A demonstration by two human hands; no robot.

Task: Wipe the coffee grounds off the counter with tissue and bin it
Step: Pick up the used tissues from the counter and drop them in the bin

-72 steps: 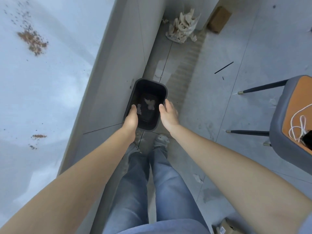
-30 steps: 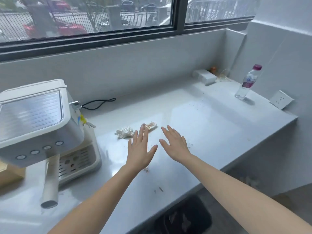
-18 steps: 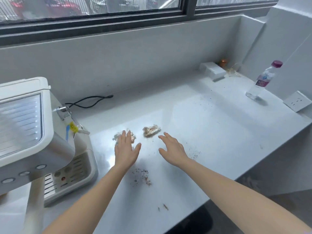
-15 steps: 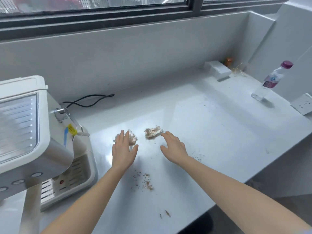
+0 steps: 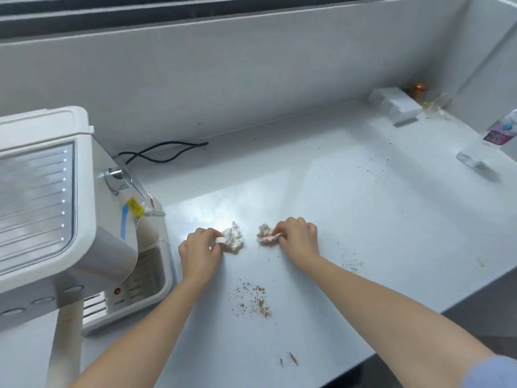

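Two crumpled tissues lie on the white counter (image 5: 349, 208). My left hand (image 5: 200, 249) pinches the edge of the white tissue wad (image 5: 233, 238). My right hand (image 5: 298, 237) pinches the stained, brownish tissue wad (image 5: 265, 233). Both wads rest on the counter surface. A patch of brown coffee grounds (image 5: 253, 301) lies just in front of my hands. A fainter scatter of grounds (image 5: 352, 261) sits to the right of my right wrist, and a few specks (image 5: 289, 359) lie near the front edge. The bin is out of view.
A white coffee machine (image 5: 61, 208) stands at the left with its drip tray (image 5: 145, 284) and a black cable (image 5: 165, 151) behind. At the back right are a white box (image 5: 397, 106) and a plastic water bottle (image 5: 492, 141). The counter's front edge runs diagonally at lower right.
I turned from the bin on the floor to the counter. Both hands reached forward with fingers spread and have now closed on the two tissue wads.
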